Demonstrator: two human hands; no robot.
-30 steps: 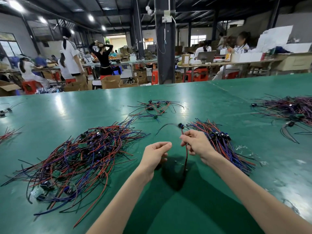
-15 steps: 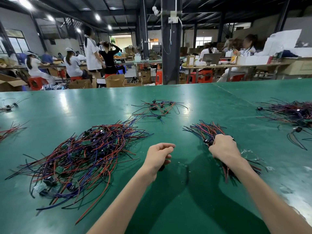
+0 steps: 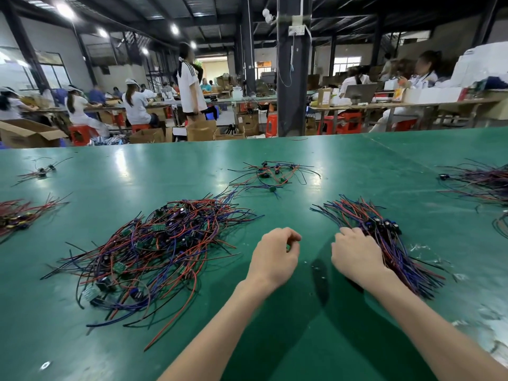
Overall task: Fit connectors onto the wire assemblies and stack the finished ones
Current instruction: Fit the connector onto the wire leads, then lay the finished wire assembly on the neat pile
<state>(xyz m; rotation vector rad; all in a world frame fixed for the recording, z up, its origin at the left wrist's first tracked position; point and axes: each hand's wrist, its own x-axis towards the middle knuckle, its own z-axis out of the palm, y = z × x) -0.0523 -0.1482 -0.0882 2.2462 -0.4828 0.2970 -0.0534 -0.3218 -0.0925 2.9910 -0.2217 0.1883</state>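
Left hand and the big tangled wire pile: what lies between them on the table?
Only bare green table separates the left hand from the tangled wire pile, as the head view shows.

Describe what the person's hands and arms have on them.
Nothing is worn on either. The left hand and right hand are ungloved, with no rings visible. The left forearm and right forearm are bare to the picture's edge: no sleeve, watch or band in view.

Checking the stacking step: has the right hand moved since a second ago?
Yes. The right hand went rightward and down, onto the aligned wire bundle.
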